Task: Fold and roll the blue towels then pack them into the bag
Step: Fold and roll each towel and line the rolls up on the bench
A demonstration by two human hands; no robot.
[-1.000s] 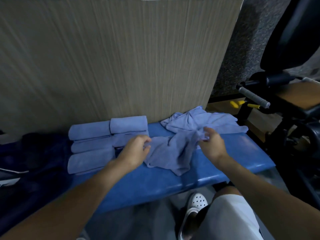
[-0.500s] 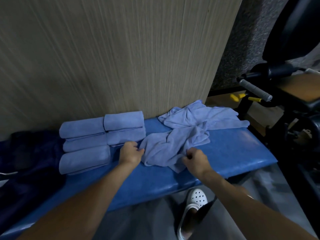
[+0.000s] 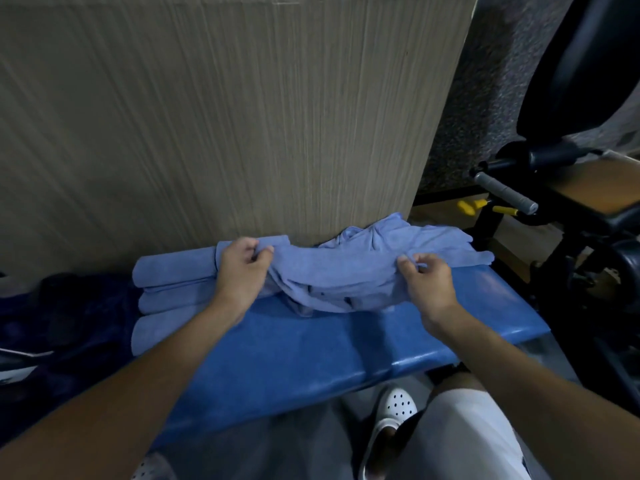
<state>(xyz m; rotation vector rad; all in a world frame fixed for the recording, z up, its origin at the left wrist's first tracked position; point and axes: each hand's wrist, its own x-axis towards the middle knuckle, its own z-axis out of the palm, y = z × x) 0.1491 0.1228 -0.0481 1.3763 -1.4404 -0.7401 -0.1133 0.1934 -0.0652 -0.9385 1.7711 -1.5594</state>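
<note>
A loose blue towel (image 3: 332, 275) hangs stretched between my hands above the blue padded bench (image 3: 311, 358). My left hand (image 3: 242, 268) pinches its left end and my right hand (image 3: 426, 278) pinches its right end; the middle sags onto the bench. Behind it lies another crumpled blue towel (image 3: 408, 240) against the wooden panel. Several rolled blue towels (image 3: 169, 292) sit stacked on the bench to the left, partly hidden by my left forearm. A dark blue bag (image 3: 69, 323) lies at the far left.
A tall wooden panel (image 3: 225, 116) stands right behind the bench. Black exercise equipment with a grey grip handle (image 3: 505, 192) stands to the right. My knee and a white perforated shoe (image 3: 394, 417) are below the bench's front edge.
Both hands have lifted the loose towel off the bench and drawn apart, stretching it out. The left hand moved up over the rolled towels, the right hand moved right.
</note>
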